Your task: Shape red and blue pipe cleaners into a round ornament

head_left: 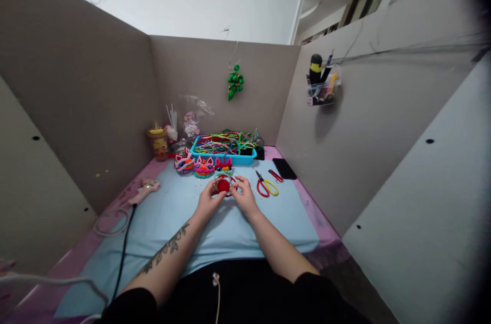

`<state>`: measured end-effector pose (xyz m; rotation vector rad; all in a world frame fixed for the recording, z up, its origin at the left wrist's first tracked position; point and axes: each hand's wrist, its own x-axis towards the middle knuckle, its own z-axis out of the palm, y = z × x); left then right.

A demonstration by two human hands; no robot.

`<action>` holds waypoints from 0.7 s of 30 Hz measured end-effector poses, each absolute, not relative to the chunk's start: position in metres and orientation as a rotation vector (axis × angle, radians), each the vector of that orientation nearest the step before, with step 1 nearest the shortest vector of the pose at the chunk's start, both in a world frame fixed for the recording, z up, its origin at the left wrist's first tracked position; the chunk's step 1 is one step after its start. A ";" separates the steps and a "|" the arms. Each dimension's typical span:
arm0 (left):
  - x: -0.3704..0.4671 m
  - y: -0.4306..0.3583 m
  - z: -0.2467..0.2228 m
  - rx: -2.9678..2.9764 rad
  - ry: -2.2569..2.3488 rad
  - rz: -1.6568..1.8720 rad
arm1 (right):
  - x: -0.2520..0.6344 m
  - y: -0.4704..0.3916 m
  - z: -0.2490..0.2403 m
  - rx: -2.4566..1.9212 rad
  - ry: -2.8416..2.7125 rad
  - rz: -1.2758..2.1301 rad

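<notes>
My left hand (210,198) and my right hand (244,195) meet above the middle of the table. Between their fingertips is a round red fuzzy piece (223,186), with red strands looping out around it. My left fingers and thumb close on its left side, while my right thumb and fingers pinch at its right edge. Just behind my hands stand colourful fuzzy animal heads with pointed ears, among them a pink and orange one (203,167) and a striped one (184,162). Scissors (267,186) with one red and one yellow handle lie to the right of my right hand.
A blue tray (245,160) heaped with coloured fuzzy stems sits at the back. To the right are a small red-handled tool (275,176) and a black phone (284,168). A pink corded glue gun (144,191) lies left. Partitions enclose the table; a green ornament (235,82) hangs behind.
</notes>
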<state>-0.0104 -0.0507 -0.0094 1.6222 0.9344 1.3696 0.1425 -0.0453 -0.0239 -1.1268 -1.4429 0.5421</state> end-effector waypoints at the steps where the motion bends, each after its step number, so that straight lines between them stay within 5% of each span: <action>1: -0.010 -0.050 -0.010 1.608 0.933 1.363 | 0.143 -0.046 -0.023 -1.131 -1.434 0.544; 21: -0.014 -0.054 -0.009 1.853 1.276 1.443 | 0.151 -0.054 -0.009 -1.153 -1.228 0.420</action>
